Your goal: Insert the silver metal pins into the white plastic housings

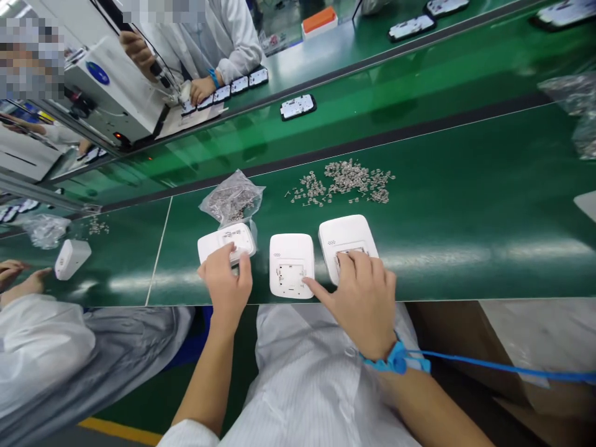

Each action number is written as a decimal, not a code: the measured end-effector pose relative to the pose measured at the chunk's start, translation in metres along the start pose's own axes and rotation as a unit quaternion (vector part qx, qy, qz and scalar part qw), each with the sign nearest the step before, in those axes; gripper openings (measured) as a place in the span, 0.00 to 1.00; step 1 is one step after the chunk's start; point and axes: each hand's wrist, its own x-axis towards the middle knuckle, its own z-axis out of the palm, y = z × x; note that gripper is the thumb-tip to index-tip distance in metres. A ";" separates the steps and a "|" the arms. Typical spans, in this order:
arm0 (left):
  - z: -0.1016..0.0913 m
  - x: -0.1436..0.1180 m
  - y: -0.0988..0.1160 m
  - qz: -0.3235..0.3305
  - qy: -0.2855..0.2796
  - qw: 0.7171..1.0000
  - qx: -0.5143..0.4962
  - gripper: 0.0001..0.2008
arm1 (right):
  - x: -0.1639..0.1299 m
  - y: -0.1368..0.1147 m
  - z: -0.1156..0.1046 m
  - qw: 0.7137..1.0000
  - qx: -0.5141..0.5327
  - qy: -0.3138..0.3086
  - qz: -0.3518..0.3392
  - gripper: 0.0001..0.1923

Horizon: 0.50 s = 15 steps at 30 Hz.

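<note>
Three white plastic cases lie in a row on the green table (pixel 465 205) at the lower middle of the frame. The left hand (pixel 226 282) rests on the left case (pixel 226 241), fingers curled over its near edge and covering part of it; whether it grips or merely presses cannot be told. The right hand (pixel 363 295) lies flat on the right case (pixel 345 239), fingers spread over the recess in its top, thumb stretched out to touch the lower right corner of the middle case (pixel 292 264). What is under those fingers is hidden. A blue wrist strap (pixel 395 359) circles the right wrist, its cord running off the right edge.

Just behind the cases, a heap of small metal parts (pixel 344 180) is scattered on the table, too small to make out singly. A clear bag (pixel 231 200) of the same sort of parts sits behind the left case.

At the lower left, another person's hands (pixel 18 279) are partly cut off, near a fourth white case (pixel 72 257). In the upper left, a third person in white works beside a white machine (pixel 112 87).
</note>
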 end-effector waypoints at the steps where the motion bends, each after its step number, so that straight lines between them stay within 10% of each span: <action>1: 0.003 0.001 0.001 0.001 -0.026 0.999 0.031 0.19 | 0.001 -0.008 0.001 1.000 0.000 0.003 0.019 0.27; 7: -0.006 -0.015 -0.008 0.062 -0.057 0.991 0.104 0.18 | 0.003 -0.023 0.003 0.999 0.013 -0.008 0.040 0.24; 15: -0.056 -0.041 -0.098 0.061 -0.078 0.993 0.065 0.14 | -0.009 -0.043 0.003 0.997 0.037 -0.060 -0.028 0.15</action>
